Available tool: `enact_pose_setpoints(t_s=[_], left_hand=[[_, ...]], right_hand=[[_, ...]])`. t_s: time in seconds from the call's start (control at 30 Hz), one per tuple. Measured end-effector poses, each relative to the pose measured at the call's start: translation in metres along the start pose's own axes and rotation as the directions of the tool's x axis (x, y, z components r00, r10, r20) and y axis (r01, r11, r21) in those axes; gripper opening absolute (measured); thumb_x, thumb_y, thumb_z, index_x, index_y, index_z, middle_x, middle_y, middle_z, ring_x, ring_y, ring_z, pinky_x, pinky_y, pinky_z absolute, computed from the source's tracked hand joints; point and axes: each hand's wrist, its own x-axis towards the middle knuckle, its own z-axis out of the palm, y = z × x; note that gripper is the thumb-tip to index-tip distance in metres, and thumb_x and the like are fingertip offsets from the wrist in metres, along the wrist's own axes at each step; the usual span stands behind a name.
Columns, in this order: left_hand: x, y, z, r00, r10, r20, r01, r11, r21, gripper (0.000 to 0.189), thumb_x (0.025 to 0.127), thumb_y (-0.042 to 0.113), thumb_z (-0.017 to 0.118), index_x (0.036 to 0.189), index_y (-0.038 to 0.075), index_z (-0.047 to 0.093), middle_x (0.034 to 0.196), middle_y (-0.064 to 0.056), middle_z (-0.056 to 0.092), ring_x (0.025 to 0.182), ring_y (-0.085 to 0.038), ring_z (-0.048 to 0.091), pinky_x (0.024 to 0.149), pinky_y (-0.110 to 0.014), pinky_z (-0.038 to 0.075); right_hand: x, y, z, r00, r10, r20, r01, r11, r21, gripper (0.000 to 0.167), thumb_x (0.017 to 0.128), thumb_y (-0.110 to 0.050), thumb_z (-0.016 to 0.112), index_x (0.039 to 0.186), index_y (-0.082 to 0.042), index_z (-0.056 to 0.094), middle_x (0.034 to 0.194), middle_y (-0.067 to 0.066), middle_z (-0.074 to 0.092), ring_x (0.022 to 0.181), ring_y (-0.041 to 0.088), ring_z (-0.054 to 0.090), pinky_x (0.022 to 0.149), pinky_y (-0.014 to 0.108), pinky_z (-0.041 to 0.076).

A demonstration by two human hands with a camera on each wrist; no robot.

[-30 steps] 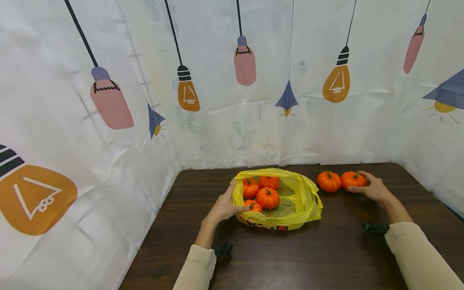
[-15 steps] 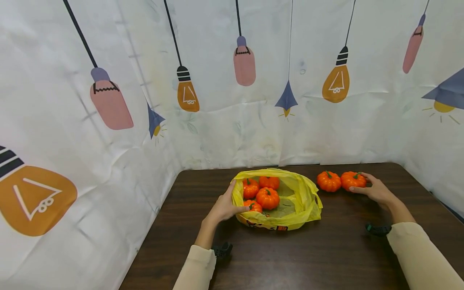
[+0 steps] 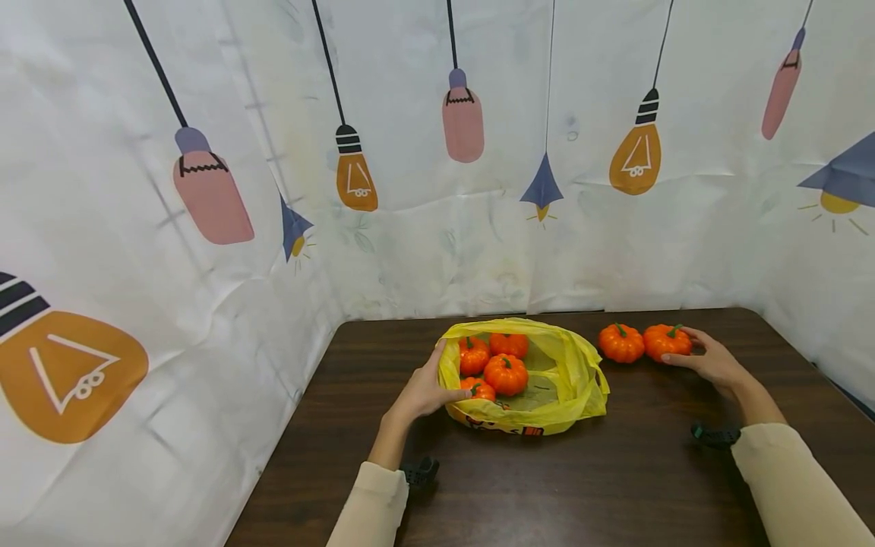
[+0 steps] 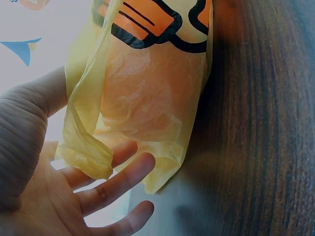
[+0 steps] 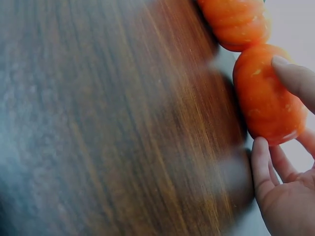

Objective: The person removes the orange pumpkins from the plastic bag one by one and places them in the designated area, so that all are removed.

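On the table, a yellow plastic bag point(image 3: 570, 414) lies with its mouth spread wide and several small orange pumpkins point(image 3: 505, 374) inside. My left hand point(image 3: 422, 391) holds the bag's left side, its thumb over the rim. In the left wrist view, the thin yellow plastic point(image 4: 142, 98) hangs between thumb and loosely bent fingers. My right hand point(image 3: 716, 363) grips the right-hand one of two pumpkins outside the bag, this pumpkin point(image 3: 664, 343) still resting on the table. The right wrist view has the thumb on the side of the same pumpkin point(image 5: 266, 98) and fingertips at its other end.
A second loose pumpkin point(image 3: 620, 343) touches the gripped one, between it and the bag. The dark wooden table point(image 3: 533, 494) ends at the back against a white sheet point(image 3: 424, 266) printed with lamps; the sheet also covers the left and right sides.
My right forearm has shifted very slightly right, the hand staying at the same pumpkin. The left hand, bag and pumpkins look unmoved.
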Motion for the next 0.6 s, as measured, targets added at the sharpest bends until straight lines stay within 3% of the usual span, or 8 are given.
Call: enact_pose_setpoints(t_s=[0.17,0.27,0.33,0.4,0.57,0.6], left_hand=[[-0.001,0.000,0.000,1.000,-0.012,-0.005,0.012,1.000,0.008,0.118,0.081,0.053,0.084,0.167,0.029,0.007,0.153,-0.024,0.048,0.126,-0.042,0.060,0.101,-0.056,0.050],[-0.001,0.001,0.001,1.000,-0.018,0.000,0.018,1.000,0.004,0.118,0.080,0.054,0.084,0.167,0.030,0.006,0.152,-0.024,0.050,0.125,-0.043,0.059,0.099,-0.056,0.051],[-0.001,0.002,0.001,1.000,-0.020,0.002,0.020,1.000,0.007,0.118,0.081,0.054,0.083,0.167,0.030,0.006,0.149,-0.024,0.052,0.122,-0.042,0.061,0.097,-0.055,0.052],[-0.001,0.003,0.000,1.000,-0.022,0.004,0.022,1.000,0.009,0.118,0.081,0.054,0.083,0.167,0.030,0.006,0.148,-0.024,0.054,0.118,-0.040,0.063,0.095,-0.053,0.053],[-0.002,0.005,-0.001,1.000,-0.026,-0.002,0.026,1.000,0.011,0.118,0.080,0.055,0.083,0.167,0.030,0.007,0.156,-0.024,0.045,0.128,-0.045,0.057,0.101,-0.056,0.050],[-0.002,0.005,-0.001,1.000,-0.025,-0.003,0.025,1.000,0.008,0.118,0.080,0.054,0.084,0.167,0.030,0.007,0.156,-0.024,0.045,0.129,-0.045,0.057,0.102,-0.057,0.050]], right_hand=[[-0.003,0.003,0.001,1.000,0.012,-0.013,-0.011,0.998,0.059,0.106,0.099,-0.047,0.066,0.163,-0.002,-0.005,0.159,0.046,0.000,0.143,0.066,0.008,0.110,0.076,0.024],[-0.006,0.005,0.001,1.000,0.018,-0.022,-0.015,0.990,0.139,0.105,0.100,-0.045,0.064,0.163,-0.001,-0.007,0.160,0.045,-0.004,0.146,0.061,0.013,0.110,0.055,0.043],[-0.009,0.005,0.001,1.000,0.022,-0.022,-0.017,0.977,0.213,0.104,0.101,-0.042,0.063,0.162,0.000,-0.010,0.161,0.044,-0.009,0.145,0.055,0.020,0.101,0.034,0.052],[-0.013,0.004,0.000,0.999,0.030,-0.019,-0.024,0.960,0.279,0.104,0.102,-0.039,0.062,0.161,0.002,-0.014,0.161,0.042,-0.014,0.141,0.048,0.028,0.088,0.018,0.054],[-0.023,-0.003,0.002,0.998,0.042,-0.038,-0.028,0.952,0.303,0.103,0.104,-0.040,0.057,0.158,0.007,-0.017,0.160,0.043,-0.016,0.139,0.053,0.027,0.082,0.014,0.055],[-0.025,-0.005,0.003,0.997,0.039,-0.063,-0.019,0.957,0.288,0.102,0.104,-0.041,0.057,0.158,0.009,-0.014,0.159,0.045,-0.013,0.137,0.050,0.037,0.080,0.014,0.055]])
